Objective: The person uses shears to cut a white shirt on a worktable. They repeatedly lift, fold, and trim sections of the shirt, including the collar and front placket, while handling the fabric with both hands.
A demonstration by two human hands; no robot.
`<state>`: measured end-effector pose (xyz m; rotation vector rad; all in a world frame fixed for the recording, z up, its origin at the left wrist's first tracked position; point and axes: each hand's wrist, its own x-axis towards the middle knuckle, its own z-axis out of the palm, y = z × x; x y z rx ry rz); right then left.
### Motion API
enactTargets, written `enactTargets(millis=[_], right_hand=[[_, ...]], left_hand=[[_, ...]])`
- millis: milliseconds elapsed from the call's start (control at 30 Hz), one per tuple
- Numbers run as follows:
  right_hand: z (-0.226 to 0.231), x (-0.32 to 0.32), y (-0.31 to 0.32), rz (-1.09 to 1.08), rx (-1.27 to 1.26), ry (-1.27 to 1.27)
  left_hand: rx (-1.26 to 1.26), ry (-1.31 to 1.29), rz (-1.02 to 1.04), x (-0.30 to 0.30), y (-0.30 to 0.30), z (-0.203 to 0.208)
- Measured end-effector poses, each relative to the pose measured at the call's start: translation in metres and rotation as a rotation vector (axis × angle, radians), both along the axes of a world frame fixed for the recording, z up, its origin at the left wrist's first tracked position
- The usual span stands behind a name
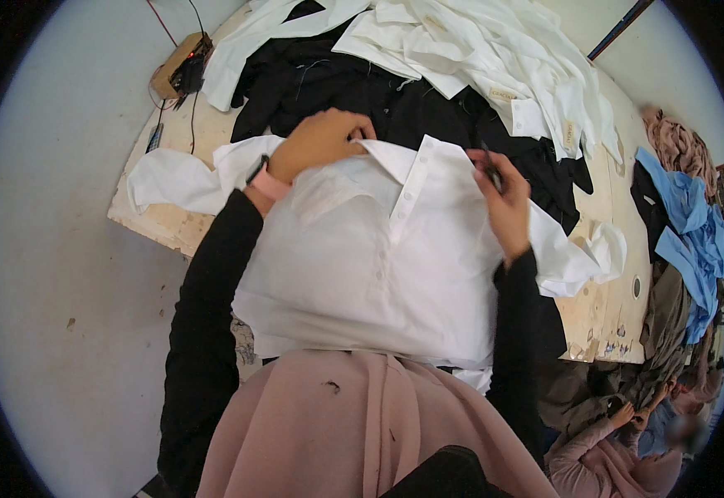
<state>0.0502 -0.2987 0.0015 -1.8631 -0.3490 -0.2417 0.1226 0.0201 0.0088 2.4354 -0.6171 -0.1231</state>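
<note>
A white button-up shirt (329, 249) lies front up before me, with its collar at the far end and its sleeves spread to both sides. At the left of the collar, my left hand (320, 145) is closed on the shirt's edge with bent fingers. My right hand (507, 203) is by the right shoulder of the shirt, closed around a small dark tool (489, 168) whose kind I cannot make out. The buttoned placket runs down the middle of the shirt between my hands.
Beyond the shirt lie black garments (329, 83) and a heap of white shirts (461, 50) on the wooden table (602, 324). A small box with wires (181, 68) is at the far left edge. Blue garments (694, 224) hang at right; another person (602, 456) works at lower right.
</note>
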Motion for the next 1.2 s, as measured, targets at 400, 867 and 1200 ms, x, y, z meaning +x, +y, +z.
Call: enactTargets(millis=[400, 867, 1200], right_hand=[[0.031, -0.092, -0.048, -0.089, 0.034, 0.342], [0.033, -0.021, 0.031, -0.081, 0.048, 0.175], [0.036, -0.046, 0.104, -0.187, 0.187, 0.179]], left_hand=[[-0.562, 0.290, 0.156, 0.081, -0.026, 0.021], [0.011, -0.396, -0.175, 0.010, 0.017, 0.026], [-0.629, 0.407, 0.292, -0.036, -0.019, 0.037]])
